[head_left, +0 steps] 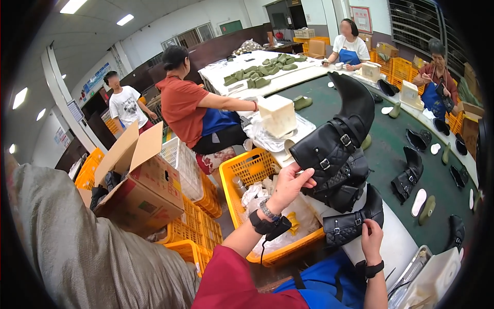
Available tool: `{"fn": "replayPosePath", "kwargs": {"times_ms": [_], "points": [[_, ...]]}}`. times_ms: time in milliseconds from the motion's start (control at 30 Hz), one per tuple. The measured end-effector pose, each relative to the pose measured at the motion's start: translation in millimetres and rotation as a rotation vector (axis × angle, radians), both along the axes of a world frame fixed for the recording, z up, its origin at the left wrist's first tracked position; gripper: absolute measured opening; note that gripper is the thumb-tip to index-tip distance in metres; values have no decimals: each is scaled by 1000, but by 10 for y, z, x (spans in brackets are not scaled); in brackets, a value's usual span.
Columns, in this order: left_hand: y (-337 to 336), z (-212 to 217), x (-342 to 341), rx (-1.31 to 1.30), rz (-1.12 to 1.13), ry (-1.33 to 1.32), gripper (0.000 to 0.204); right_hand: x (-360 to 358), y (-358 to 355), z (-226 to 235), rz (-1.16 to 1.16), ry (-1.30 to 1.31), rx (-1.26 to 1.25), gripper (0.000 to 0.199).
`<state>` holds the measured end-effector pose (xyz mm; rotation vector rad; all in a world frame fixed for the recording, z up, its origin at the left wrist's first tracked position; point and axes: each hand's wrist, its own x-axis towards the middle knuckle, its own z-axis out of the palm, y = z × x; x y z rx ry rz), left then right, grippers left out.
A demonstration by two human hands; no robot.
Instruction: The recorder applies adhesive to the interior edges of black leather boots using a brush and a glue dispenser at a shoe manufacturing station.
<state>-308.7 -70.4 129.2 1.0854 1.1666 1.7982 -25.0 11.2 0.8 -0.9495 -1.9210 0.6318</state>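
Note:
My left hand (pixel 289 188) is closed on the shaft edge of a black quilted boot (pixel 337 136) with buckled straps, its toe raised away from me. Directly beneath it is another black boot with straps (pixel 339 180), partly covered by the first; whether my fingers touch it I cannot tell. Lower and to the right, a smaller-looking black buckled boot (pixel 345 228) lies on its side near the white table edge. My right hand (pixel 371 241) pinches that boot near its ankle, thumb and fingers closed. Dark bands circle both my wrists.
A green conveyor belt (pixel 383 126) carries boots, olive shoe forms (pixel 427 210) and pale insoles (pixel 419 202). Below my left arm stands a yellow crate (pixel 234 203) of plastic and scraps. An open cardboard box (pixel 149 180) sits left. Several people work nearby; one in red (pixel 182 98) is close.

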Motion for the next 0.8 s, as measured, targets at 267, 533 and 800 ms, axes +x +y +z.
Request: {"fn": "replayPosePath", "kwargs": {"times_ms": [267, 533, 800], "points": [[-49, -102, 480, 63, 16, -11, 22, -218, -189, 325, 216, 162, -361, 16], [-121, -337, 1259, 165, 193, 562, 26, -192, -240, 913, 700, 823, -939, 67], [-97, -415, 1384, 283, 119, 1075, 29, -57, -211, 743, 722, 910, -1025, 76]]}}
